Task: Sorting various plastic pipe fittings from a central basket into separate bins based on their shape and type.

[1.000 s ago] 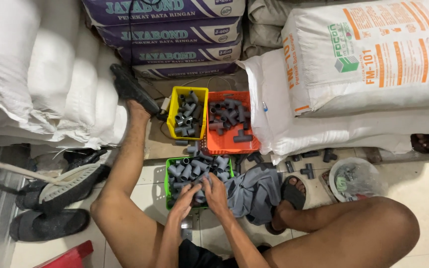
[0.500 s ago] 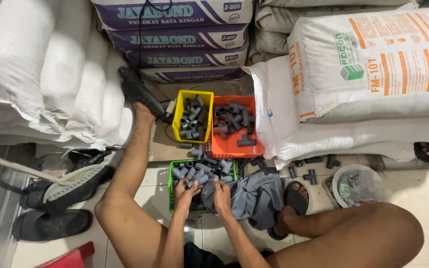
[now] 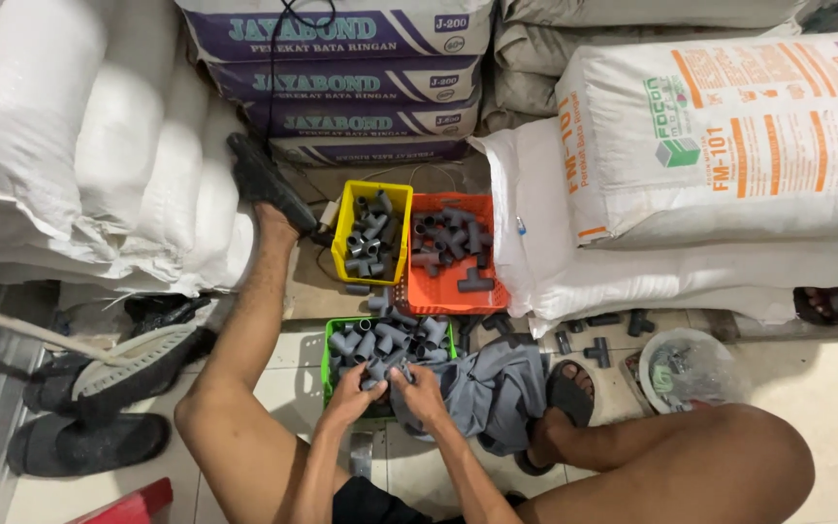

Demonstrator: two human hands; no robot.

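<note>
I sit on the floor with my legs spread around a green basket [image 3: 326, 361] heaped with grey pipe fittings [image 3: 386, 340]. My left hand [image 3: 354, 396] and my right hand [image 3: 417, 393] meet over the basket's near edge, both closed around grey fittings between them. Beyond it stand a yellow basket [image 3: 345, 233] and an orange basket [image 3: 454, 294], each holding more grey fittings. A grey cloth [image 3: 493, 390] lies to the right of my right hand.
Stacked white sacks [image 3: 89, 146] rise on the left, printed bags [image 3: 341, 68] behind and a big sack [image 3: 720, 146] on the right. Loose dark tee fittings [image 3: 597, 349] and a bag-lined tub [image 3: 691, 371] lie by my right foot. Sandals [image 3: 99, 388] sit at left.
My hands have stayed over the green basket's near edge, working the fittings. The view has shifted slightly downward and the baskets sit lower in frame.
</note>
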